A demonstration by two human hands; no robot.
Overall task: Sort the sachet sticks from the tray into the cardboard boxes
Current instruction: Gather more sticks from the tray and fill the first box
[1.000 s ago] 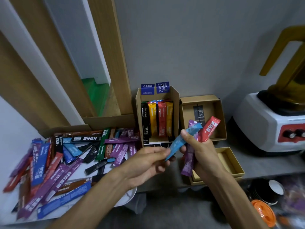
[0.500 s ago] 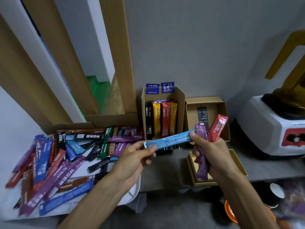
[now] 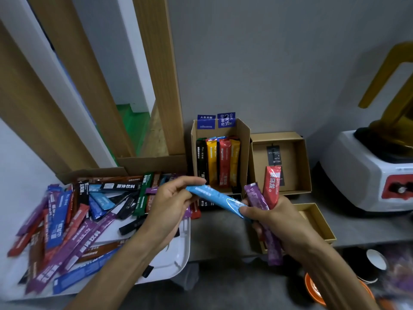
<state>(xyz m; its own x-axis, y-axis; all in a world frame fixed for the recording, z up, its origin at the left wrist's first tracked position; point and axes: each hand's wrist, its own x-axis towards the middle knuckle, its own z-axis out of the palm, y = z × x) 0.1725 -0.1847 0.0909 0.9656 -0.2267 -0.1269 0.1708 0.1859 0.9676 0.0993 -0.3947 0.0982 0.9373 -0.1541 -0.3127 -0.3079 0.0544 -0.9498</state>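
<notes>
We cannot read the print on the light-blue stick (image 3: pixel 214 196); it is blurred, and both its ends are covered, the left end inside the left hand (image 3: pixel 172 206) and the right end under the thumb of the right hand (image 3: pixel 274 220). The right palm hides the middle of a purple stick (image 3: pixel 257 198) and the lower part of a red stick (image 3: pixel 271 186); the purple one comes out again below the hand. The right forearm covers part of the shallow box (image 3: pixel 321 222), the sticks in the pile (image 3: pixel 67 220) overlap so that many show only in part, and the white appliance (image 3: pixel 366 175) is cut off at the right edge. The light-blue stick is held in the air between the two hands, over the front of the worktop (image 3: pixel 219 231) and in front of the tall cardboard box (image 3: pixel 244 139). Its long axis lies close to level, running from upper left to lower right, left end higher. The left fingers are curled round that left end with the thumb laid along the top; the right thumb and fingers pinch the right end while clasping the purple and red sticks, which point upward and lean slightly. Sticks (image 3: pixel 223 162) stand upright in the tall box, the open flat box (image 3: pixel 299 166) sits just beside it on the right, and the pile rests on the white tray (image 3: pixel 176 260) at the left
</notes>
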